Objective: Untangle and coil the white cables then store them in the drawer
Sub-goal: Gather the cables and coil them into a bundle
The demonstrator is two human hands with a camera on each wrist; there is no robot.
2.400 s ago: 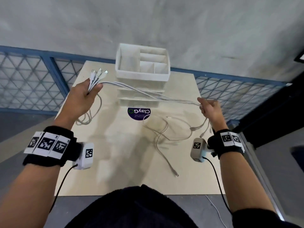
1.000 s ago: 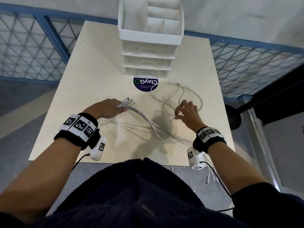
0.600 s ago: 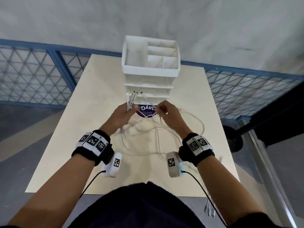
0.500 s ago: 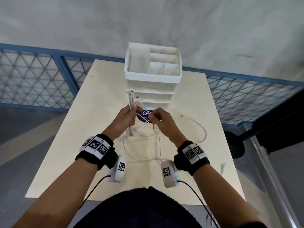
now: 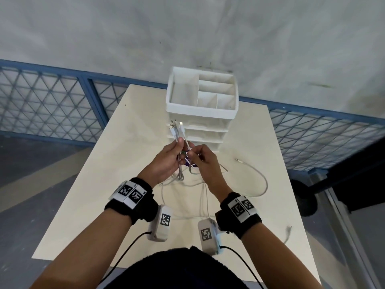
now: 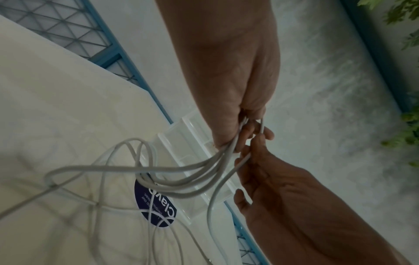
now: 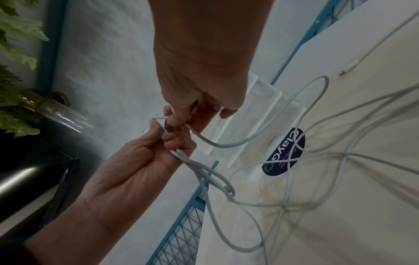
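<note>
Black wristbands (image 5: 133, 202) with checkered tags carry white cameras (image 5: 161, 223) trailing black cables (image 5: 125, 254).

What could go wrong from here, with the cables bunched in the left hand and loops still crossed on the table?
1. The loops of the white cables cross on the table; pulling may tighten a knot.
2. A loose plug hangs at the table's right edge and might drag more cable off.
3. The left hand grips several cables while the right hand pinches one; plug ends could slip uneven.

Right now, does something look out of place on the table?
Yes. One cable end hangs over the right edge of the table, and the cables below both hands lie crossed, not coiled.
</note>
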